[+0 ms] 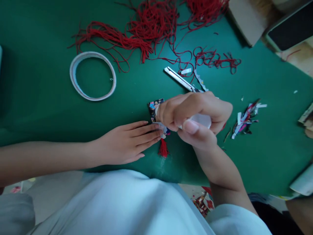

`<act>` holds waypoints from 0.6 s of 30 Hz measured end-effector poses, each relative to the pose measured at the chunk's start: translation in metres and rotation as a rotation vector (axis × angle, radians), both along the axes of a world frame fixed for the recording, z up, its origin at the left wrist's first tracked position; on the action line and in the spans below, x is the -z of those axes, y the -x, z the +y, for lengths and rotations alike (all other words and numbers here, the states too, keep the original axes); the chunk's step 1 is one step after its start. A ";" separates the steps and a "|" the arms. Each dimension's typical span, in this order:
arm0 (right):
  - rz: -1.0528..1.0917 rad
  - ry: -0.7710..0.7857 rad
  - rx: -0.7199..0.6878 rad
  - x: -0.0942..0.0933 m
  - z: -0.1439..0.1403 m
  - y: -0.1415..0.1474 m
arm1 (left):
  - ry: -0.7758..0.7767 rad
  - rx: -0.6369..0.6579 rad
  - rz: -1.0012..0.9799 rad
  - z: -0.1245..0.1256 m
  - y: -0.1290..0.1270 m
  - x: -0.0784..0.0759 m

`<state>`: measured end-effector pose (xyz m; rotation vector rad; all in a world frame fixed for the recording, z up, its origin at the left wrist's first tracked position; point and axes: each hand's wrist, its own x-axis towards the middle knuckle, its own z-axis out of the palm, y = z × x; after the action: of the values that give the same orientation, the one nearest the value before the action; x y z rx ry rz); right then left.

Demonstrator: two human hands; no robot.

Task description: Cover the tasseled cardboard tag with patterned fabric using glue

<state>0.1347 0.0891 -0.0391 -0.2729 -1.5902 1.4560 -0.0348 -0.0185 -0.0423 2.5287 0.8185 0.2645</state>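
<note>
My left hand lies flat with its fingers stretched out. Its fingertips press on a small decorated card, black with coloured flowers at the top and paler below. From the card's lower edge hangs a short red tassel. My right hand is closed around a white squeeze bottle, tipped over the card. Most of the bottle is hidden in the fist, and a white tip shows at the card's edge. Just beyond the right hand lies a utility knife, partly covered by the hand.
A roll of tape lies at the left. Tangled red cords spread along the back of the green table. Paper scraps are heaped to the right. A box and a dark-screened device occupy the back right corner.
</note>
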 end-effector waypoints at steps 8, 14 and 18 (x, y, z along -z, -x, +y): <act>-0.009 0.040 -0.120 -0.009 -0.011 -0.014 | -0.070 -0.003 -0.035 0.001 -0.001 0.002; 0.052 0.089 -0.020 -0.004 0.002 0.000 | -0.095 -0.023 0.002 0.000 -0.001 0.001; 0.049 0.082 0.001 -0.004 0.007 0.004 | -0.090 -0.025 0.018 0.000 -0.001 0.000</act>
<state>0.1312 0.0965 -0.0355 -0.2829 -1.4935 1.5180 -0.0339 -0.0180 -0.0427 2.6096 0.8645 0.2935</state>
